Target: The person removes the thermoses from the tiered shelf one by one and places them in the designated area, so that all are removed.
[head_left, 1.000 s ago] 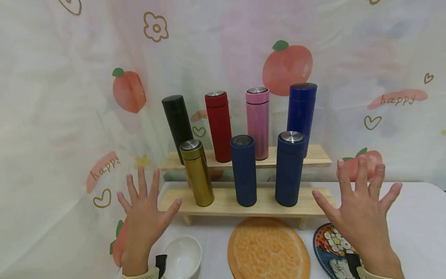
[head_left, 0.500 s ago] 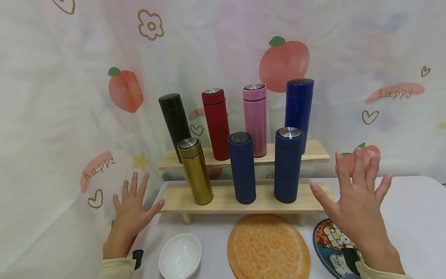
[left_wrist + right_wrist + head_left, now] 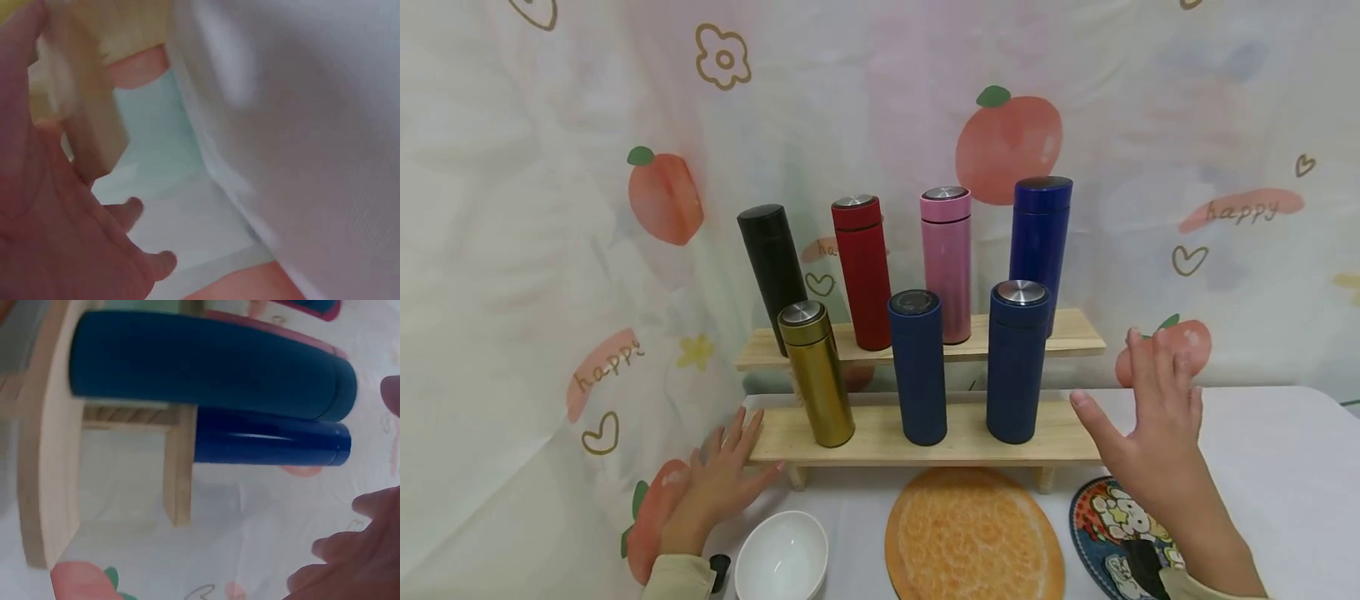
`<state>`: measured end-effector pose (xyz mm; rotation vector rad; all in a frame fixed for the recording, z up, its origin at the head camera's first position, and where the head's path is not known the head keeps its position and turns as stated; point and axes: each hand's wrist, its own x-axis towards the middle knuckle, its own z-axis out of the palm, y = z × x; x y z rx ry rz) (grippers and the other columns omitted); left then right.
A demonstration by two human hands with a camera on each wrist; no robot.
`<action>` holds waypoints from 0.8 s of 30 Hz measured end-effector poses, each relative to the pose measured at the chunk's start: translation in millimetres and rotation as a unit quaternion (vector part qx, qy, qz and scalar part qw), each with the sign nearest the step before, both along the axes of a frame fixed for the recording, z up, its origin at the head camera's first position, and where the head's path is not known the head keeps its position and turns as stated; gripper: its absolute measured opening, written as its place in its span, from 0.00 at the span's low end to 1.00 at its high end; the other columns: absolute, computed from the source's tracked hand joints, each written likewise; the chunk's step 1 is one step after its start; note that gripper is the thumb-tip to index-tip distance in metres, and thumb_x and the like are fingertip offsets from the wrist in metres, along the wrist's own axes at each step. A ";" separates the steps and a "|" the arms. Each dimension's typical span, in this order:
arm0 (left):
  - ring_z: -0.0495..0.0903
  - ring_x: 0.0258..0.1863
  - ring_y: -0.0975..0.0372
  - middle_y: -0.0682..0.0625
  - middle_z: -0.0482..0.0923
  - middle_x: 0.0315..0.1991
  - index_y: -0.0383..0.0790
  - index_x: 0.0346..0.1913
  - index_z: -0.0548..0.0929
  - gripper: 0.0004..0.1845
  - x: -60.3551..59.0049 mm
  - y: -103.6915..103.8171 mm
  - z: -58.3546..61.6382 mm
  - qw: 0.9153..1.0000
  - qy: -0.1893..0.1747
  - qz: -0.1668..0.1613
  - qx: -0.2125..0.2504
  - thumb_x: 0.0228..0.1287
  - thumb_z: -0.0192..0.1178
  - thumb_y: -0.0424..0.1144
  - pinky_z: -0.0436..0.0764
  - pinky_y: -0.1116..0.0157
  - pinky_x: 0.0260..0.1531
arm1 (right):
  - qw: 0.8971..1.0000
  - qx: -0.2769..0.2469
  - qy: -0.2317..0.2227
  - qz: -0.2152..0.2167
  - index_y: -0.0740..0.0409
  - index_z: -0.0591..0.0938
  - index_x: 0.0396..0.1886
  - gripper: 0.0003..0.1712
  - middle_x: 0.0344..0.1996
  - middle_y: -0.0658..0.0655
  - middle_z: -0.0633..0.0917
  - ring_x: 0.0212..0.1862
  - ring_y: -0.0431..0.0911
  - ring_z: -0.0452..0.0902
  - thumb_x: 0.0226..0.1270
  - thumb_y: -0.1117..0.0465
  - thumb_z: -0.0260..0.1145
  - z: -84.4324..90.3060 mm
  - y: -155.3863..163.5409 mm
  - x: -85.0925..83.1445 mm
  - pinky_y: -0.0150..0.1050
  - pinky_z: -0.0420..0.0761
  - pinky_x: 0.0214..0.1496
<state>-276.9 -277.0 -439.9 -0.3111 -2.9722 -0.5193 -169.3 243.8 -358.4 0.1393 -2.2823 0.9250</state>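
Flanking a pale-wood two-tier rack (image 3: 880,429), L hand (image 3: 718,483) splays at one end, contact unclear; R hand (image 3: 1161,442), fingers extended, thumb wide, hangs apart nr the other. Btwn hands stand cylindrical gold flask (image 3: 817,379), glossy, nearer L, and matte-blue flask (image 3: 1017,375) w/ metallic top (image 3: 1022,292) nearer R.

Soft light fills your head view; your left-wrist view is dim, your left hand (image 3: 69,219) blurred at lower left, while glare streaks the glossy blue flask (image 3: 272,439) near your right-wrist frame's centre.
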 end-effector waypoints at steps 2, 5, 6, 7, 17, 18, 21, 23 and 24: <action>0.42 0.81 0.26 0.39 0.40 0.88 0.47 0.88 0.51 0.55 -1.0 0.2 -2.5 1.000 -0.006 -0.002 -0.001 0.71 0.59 0.72 0.41 0.20 0.68 | 0.999 -0.036 -0.001 0.024 0.58 0.45 0.89 0.52 0.86 0.70 0.41 0.85 0.65 0.25 0.79 0.50 0.63 3.4 -1.3 -1.6 0.73 0.21 0.76; 0.41 0.81 0.27 0.40 0.41 0.88 0.47 0.88 0.51 0.55 -1.1 0.7 -2.7 1.000 -0.010 -0.001 0.006 0.71 0.59 0.72 0.39 0.20 0.68 | 0.996 -0.070 -0.016 0.043 0.55 0.43 0.90 0.52 0.87 0.66 0.41 0.86 0.64 0.27 0.80 0.51 0.62 9.4 -3.7 -3.5 0.73 0.24 0.77; 0.41 0.81 0.28 0.41 0.42 0.88 0.47 0.88 0.52 0.54 -1.2 0.7 -2.4 1.000 -0.010 0.000 0.007 0.71 0.59 0.72 0.39 0.20 0.68 | 0.996 -0.078 -0.022 0.046 0.53 0.42 0.90 0.52 0.87 0.65 0.40 0.86 0.63 0.27 0.81 0.50 0.62 11.1 -4.7 -4.2 0.73 0.25 0.77; 0.41 0.82 0.28 0.41 0.43 0.88 0.46 0.88 0.53 0.54 -1.5 1.0 -2.3 1.000 -0.009 0.000 0.006 0.71 0.58 0.72 0.39 0.20 0.69 | 0.995 -0.084 -0.027 0.049 0.51 0.42 0.90 0.52 0.87 0.63 0.40 0.86 0.62 0.27 0.81 0.50 0.62 13.0 -5.8 -5.0 0.74 0.26 0.76; 0.50 0.81 0.31 0.42 0.50 0.87 0.43 0.86 0.59 0.50 -6.0 6.2 -14.8 0.999 0.017 0.027 0.027 0.74 0.56 0.71 0.40 0.22 0.71 | 0.987 -0.127 -0.053 0.082 0.44 0.39 0.90 0.51 0.88 0.59 0.36 0.85 0.63 0.29 0.83 0.48 0.59 22.1 -19.5 -13.4 0.78 0.33 0.76; 0.50 0.81 0.31 0.41 0.51 0.86 0.43 0.86 0.59 0.50 -6.1 7.1 -16.0 0.999 0.022 0.031 0.032 0.74 0.55 0.71 0.40 0.22 0.70 | 0.987 -0.125 -0.056 0.080 0.45 0.39 0.90 0.51 0.88 0.59 0.37 0.85 0.64 0.29 0.83 0.47 0.59 22.0 -20.4 -14.0 0.78 0.34 0.76; 0.51 0.80 0.30 0.41 0.52 0.86 0.42 0.86 0.61 0.49 -5.2 10.0 -16.6 0.998 0.030 0.040 0.040 0.74 0.55 0.71 0.41 0.21 0.69 | 0.988 -0.121 -0.064 0.074 0.47 0.38 0.90 0.52 0.87 0.61 0.36 0.85 0.67 0.30 0.83 0.47 0.59 20.9 -21.2 -15.7 0.78 0.35 0.76; 0.51 0.80 0.30 0.41 0.52 0.86 0.42 0.86 0.60 0.50 -4.7 11.8 -15.5 0.998 0.027 0.046 0.041 0.74 0.55 0.71 0.41 0.21 0.69 | 0.988 -0.122 -0.065 0.071 0.48 0.39 0.90 0.52 0.87 0.62 0.37 0.85 0.67 0.30 0.83 0.47 0.59 20.0 -20.6 -16.6 0.78 0.35 0.76; 0.50 0.81 0.30 0.42 0.51 0.86 0.42 0.86 0.60 0.50 -4.4 12.8 -14.6 0.998 0.022 0.048 0.041 0.73 0.55 0.71 0.41 0.21 0.69 | 0.988 -0.122 -0.065 0.070 0.48 0.39 0.90 0.52 0.87 0.62 0.37 0.85 0.67 0.31 0.83 0.47 0.59 19.7 -20.3 -17.3 0.78 0.35 0.76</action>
